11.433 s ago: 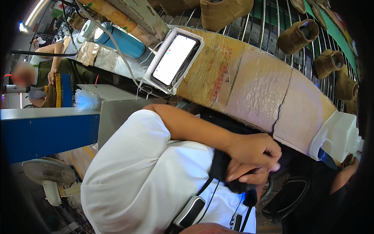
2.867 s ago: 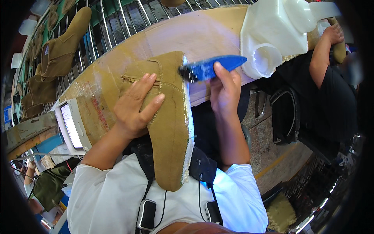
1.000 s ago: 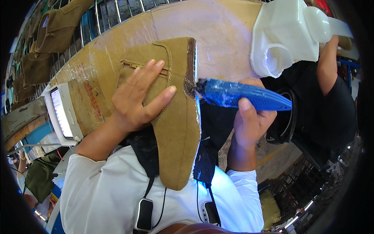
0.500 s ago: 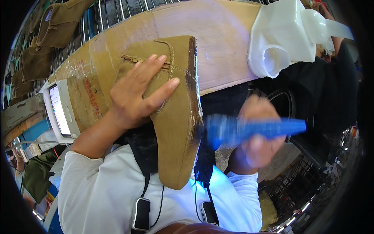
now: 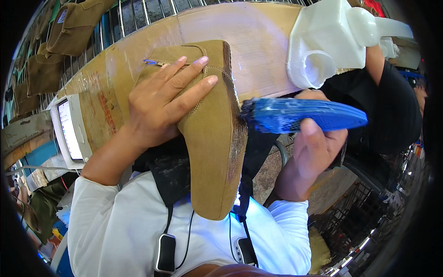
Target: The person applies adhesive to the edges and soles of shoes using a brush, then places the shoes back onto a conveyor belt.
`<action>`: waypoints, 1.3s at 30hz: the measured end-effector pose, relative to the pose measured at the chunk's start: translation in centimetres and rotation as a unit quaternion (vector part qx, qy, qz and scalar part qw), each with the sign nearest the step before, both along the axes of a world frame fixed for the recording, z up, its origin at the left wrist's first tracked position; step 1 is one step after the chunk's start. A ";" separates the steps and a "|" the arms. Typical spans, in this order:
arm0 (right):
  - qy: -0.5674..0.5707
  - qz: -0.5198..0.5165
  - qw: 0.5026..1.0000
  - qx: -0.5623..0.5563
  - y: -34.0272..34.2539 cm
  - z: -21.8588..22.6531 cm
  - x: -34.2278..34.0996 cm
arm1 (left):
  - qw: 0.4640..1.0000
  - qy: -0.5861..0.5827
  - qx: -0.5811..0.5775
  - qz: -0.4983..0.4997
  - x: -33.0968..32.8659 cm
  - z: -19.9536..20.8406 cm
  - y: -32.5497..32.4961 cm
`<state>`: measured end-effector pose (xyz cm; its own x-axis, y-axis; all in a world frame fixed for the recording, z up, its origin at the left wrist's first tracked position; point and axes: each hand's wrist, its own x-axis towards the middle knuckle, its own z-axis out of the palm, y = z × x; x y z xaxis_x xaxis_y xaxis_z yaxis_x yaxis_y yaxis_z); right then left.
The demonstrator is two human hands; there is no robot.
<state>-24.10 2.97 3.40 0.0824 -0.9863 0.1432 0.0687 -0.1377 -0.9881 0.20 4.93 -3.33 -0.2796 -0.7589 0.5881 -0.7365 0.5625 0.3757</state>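
Cardboard (image 5: 258, 39) borders a wire rack (image 5: 146, 13); left hand (image 5: 159, 101) lies spread on tan boot (image 5: 212, 152), right hand (image 5: 318, 150) grips blue brush (image 5: 309, 114).

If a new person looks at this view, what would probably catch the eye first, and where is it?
Probably the bright blue brush in the right hand, right of centre, its dark bristles at the right edge of a tan boot. The boot lies in the middle under the spread left hand, with a dark band along that edge. At upper right, a white container rests on cardboard.
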 end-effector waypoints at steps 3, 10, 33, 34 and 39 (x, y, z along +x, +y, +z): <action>0.021 0.058 0.997 -0.043 -0.1 0.2 -0.4 | 1.000 -0.003 0.008 0.003 -0.1 0.7 -0.1; -0.004 0.204 0.957 -0.205 0.5 2.9 -1.9 | 0.999 -0.032 0.028 -0.003 -0.5 1.8 -1.2; -0.100 0.018 0.988 -0.120 -0.7 2.2 -1.6 | 0.994 -0.019 0.102 0.015 -1.7 4.9 -2.9; -0.093 0.007 0.987 -0.132 -0.5 2.6 -1.6 | 0.993 -0.020 0.116 0.016 -1.8 5.2 -3.0; 0.010 -0.075 0.973 -0.218 -0.2 3.2 -1.3 | 0.990 0.002 0.138 -0.001 -2.6 6.8 -3.9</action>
<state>-25.43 2.73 6.58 -0.0511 -0.8331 0.5507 -0.0035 -0.5513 -0.8343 -2.40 1.06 3.47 -0.2799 -0.8904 0.3588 -0.7333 0.4396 0.5188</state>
